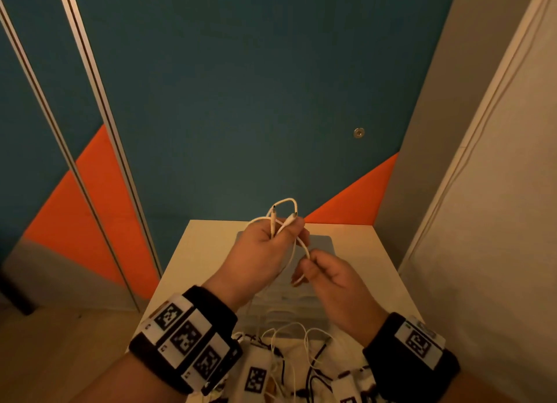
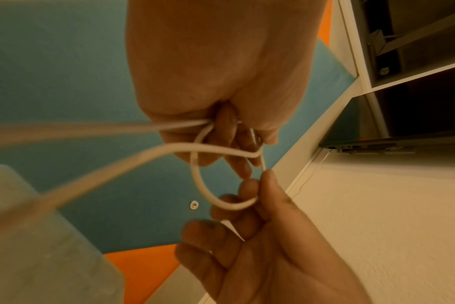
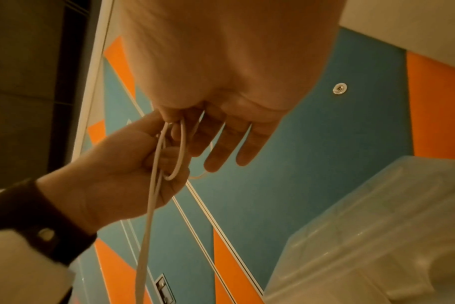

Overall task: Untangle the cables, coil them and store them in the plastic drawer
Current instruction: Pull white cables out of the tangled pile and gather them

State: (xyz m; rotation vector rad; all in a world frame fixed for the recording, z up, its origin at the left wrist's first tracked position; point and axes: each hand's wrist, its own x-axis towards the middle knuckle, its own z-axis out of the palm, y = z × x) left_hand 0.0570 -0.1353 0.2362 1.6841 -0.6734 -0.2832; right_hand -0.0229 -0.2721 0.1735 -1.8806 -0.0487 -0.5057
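Note:
A white cable [image 1: 273, 221] is held up over the translucent plastic drawer unit [image 1: 321, 241]. My left hand [image 1: 271, 243] grips it in curled fingers, with a small loop and two plug ends sticking up above the fist. My right hand [image 1: 310, 264] pinches a lower stretch of the same cable between thumb and forefinger. In the left wrist view, the cable [image 2: 208, 147] forms a loop between the left hand [image 2: 221, 127] and the right hand [image 2: 257, 185]. In the right wrist view, the strands [image 3: 149, 205] hang down past the left hand [image 3: 143, 156].
The drawer unit [image 3: 377, 226] stands on a white table [image 1: 196, 252] against a blue and orange wall. A tangle of white and dark cables [image 1: 289, 339] lies at the table's near edge among white tagged blocks [image 1: 256, 378]. A pale wall rises at the right.

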